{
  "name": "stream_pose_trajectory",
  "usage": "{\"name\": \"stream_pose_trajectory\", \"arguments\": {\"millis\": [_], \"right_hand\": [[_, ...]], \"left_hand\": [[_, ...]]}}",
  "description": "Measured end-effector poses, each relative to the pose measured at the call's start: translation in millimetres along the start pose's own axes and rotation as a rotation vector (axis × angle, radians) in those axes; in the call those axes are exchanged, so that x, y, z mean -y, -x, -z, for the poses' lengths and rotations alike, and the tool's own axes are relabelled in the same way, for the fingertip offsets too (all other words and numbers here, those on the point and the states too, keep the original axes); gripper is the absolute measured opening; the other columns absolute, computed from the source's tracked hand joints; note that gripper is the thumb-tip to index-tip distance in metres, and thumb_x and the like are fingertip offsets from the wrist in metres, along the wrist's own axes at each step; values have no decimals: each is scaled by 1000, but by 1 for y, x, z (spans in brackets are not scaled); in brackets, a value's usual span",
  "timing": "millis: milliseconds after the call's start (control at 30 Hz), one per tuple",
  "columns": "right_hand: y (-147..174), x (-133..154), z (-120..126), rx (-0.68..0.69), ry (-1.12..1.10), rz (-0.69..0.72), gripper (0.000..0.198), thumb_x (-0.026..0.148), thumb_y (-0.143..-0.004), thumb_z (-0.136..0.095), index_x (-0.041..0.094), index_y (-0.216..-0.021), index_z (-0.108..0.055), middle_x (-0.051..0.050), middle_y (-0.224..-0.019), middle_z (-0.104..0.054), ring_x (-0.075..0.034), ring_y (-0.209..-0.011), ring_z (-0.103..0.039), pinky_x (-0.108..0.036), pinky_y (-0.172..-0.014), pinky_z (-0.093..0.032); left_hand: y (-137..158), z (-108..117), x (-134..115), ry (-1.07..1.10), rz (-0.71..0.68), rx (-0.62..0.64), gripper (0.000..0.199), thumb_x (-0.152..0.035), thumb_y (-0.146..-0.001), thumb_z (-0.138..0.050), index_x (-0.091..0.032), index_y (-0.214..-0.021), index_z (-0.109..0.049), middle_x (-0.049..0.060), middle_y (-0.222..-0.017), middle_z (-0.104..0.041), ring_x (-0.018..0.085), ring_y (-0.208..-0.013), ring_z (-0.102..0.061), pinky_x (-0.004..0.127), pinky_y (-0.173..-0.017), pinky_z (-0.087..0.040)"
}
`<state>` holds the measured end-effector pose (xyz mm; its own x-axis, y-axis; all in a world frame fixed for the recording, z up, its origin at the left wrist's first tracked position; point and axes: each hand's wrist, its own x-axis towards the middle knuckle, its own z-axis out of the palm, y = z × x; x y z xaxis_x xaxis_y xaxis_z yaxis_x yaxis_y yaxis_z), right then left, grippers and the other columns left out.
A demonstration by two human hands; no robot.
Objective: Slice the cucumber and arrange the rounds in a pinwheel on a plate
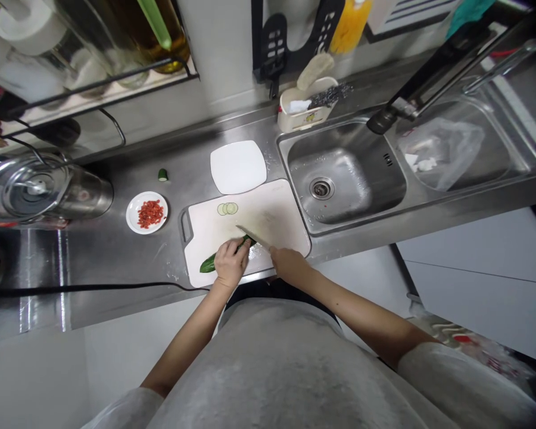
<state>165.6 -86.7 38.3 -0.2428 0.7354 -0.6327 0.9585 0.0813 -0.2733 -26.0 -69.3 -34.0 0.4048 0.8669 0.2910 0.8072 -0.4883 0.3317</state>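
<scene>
Cucumber [208, 264] lies aslant near the board's close edge: dark green skin, glossy, long, rounded at the left end, middle hidden under the left hand [230, 260]. Left fingers bent over it, nearly closed, pressing it to the board. Right hand [288, 264] has fingers wrapped tight on the knife [252, 234], handle hidden in the grip; blade slants across near the cucumber's right end, contact with the skin can't be told. White cutting board [286, 208] under all this, grey handle slot at left. Farther up the board, about 3 thin slices [227, 208], overlapping, pale green with darker rims. Left of board, round white plate [131, 221] with chopped red pieces [150, 214]. Beyond board, white squarish plate [238, 168]; left of that, dark green cucumber stub [162, 174] on the steel counter [185, 170].
</scene>
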Motion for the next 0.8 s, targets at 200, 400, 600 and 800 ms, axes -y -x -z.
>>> {"name": "stream_pose_trajectory", "arguments": {"millis": [200,400,600,800], "right_hand": [[3,1,5,-4,-2,-11,26,14,-95,-35,12,-114,-52,-13,-90,-69,-22,-90,-67,-27,-74,-46],[13,2,13,-19,3,-22,26,19,-97,-32,15,-114,-51,-12,-92,-68,-23,-89,-67,-28,-72,-46],[19,6,13,-8,-3,-28,26,17,-96,-32,15,-114,-51,-13,-92,-68,-22,-90,-67,-28,-73,-46],[21,8,11,-27,-14,-37,26,18,-98,-31,15,-113,-51,-13,-90,-68,-23,-90,-67,-29,-73,-46]], "left_hand": [[1,-1,0,-18,-16,-25,24,-24,-89,-57,-27,-107,-71,5,-100,-71,20,-94,-60,33,-81,-47],[1,-1,0,-23,-24,-37,22,-24,-89,-57,-27,-105,-72,6,-99,-71,20,-92,-60,33,-81,-47],[1,0,-1,-12,-24,-24,24,-26,-90,-54,-26,-106,-71,7,-100,-70,20,-93,-60,34,-82,-48],[3,-1,2,8,-23,-22,24,-26,-90,-54,-26,-106,-71,7,-100,-71,20,-93,-61,35,-81,-48]]}}
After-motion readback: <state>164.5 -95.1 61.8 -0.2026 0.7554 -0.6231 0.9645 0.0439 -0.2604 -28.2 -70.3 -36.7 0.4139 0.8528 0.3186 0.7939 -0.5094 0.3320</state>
